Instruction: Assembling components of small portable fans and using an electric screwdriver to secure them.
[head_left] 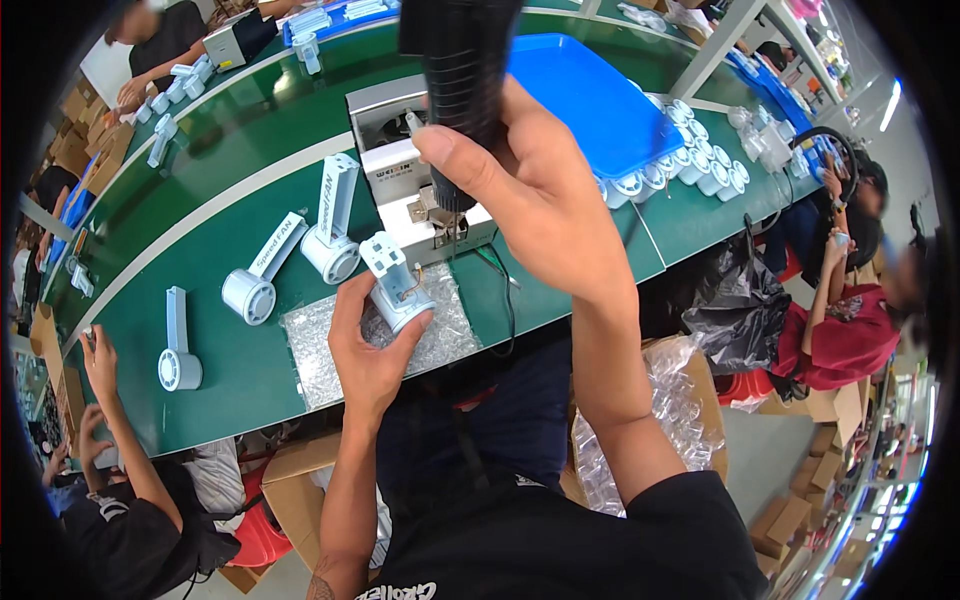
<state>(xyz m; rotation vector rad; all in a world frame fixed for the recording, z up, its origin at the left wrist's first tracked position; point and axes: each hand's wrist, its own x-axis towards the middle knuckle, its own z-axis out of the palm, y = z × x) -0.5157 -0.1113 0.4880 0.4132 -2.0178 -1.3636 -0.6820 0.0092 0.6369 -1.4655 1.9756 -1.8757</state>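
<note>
My right hand (565,205) is closed around a black electric screwdriver (462,90), held upright with its bit pointing down. The bit is at the front of a white screw feeder box (385,165); whether it touches the box I cannot tell. My left hand (365,355) grips a light blue handheld fan housing (408,306), thumb on one side and fingers on the other. Thin wires show at its open part. Below it lies a sheet of clear bubble wrap (322,362) on the green bench. Left of it rest light blue fans (250,295), some with long handles.
A blue tray (570,95) sits behind the feeder, beside rows of white-blue round fan parts (705,165). A cable (512,310) hangs over the bench edge. Co-workers sit at left and right. By my right side stands a carton (700,400) of clear plastic pieces.
</note>
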